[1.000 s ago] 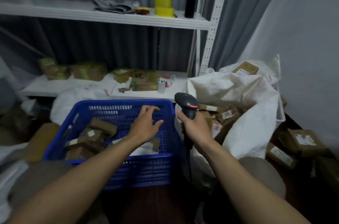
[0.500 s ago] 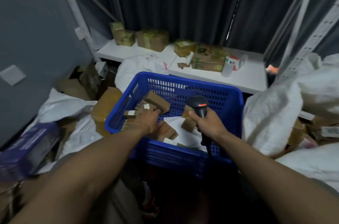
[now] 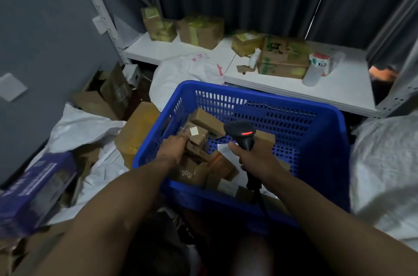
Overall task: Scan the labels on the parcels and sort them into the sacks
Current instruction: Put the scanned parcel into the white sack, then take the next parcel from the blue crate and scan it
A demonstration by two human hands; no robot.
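The person is at the pick-and-scan step. Their left hand (image 3: pixel 174 149) is down inside the blue basket (image 3: pixel 260 99), fingers curled onto a small cardboard parcel (image 3: pixel 196 140) in the near left corner of the heap. That parcel shows a white sticker on its top face. The fingertips are hidden behind the box, so I judge it gripped but not yet lifted clear of the other parcels (image 3: pixel 217 167) packed round it.

The right hand (image 3: pixel 253 159) is wrapped firmly round the handle of the barcode scanner (image 3: pixel 241 132). It holds the scanner just right of the parcel, head pointing away, red light glowing.

Next, I'd say, the parcel has to come up free of its neighbours and turn its label toward the scanner's window. Once read, it goes either to the open sack on the left (image 3: pixel 74 126) or the full sack on the right (image 3: pixel 384 162). Which one can't be told until the label is scanned.
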